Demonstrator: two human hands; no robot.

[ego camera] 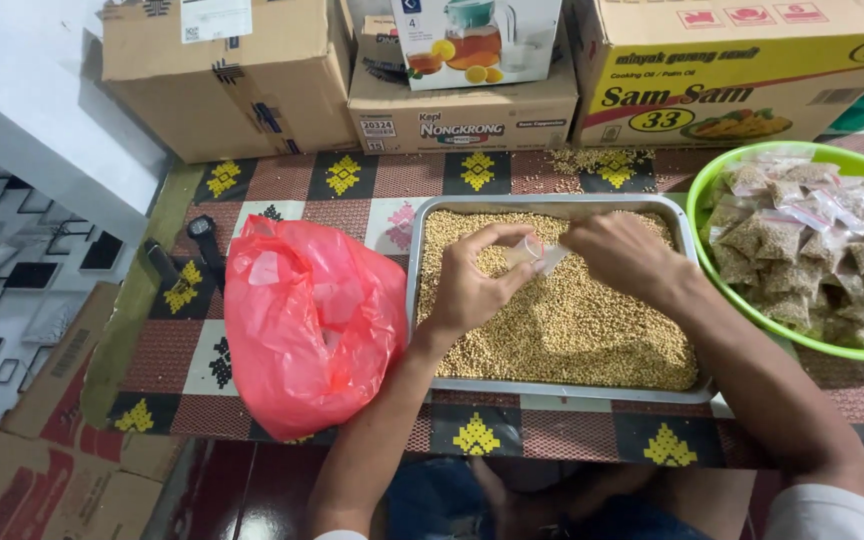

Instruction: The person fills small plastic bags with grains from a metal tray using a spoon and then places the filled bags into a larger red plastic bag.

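A patterned mat [352,205] covered the floor. Above the metal tray [414,300] of seeds [572,330], the left hand [472,285] and right hand [624,255] pinched a small clear bag [535,252] between them. Beyond the right hand, a green basin [697,215] already held many filled packets [812,240]; plenty of seed remained below.

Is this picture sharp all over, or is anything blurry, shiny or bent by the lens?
Head view: light is even, shadows soft; the seeds in the tray look crisp; the small clear bag between the left hand and right hand is slightly smeared; the red plastic bag shows glare; the boxes lean near the edges.
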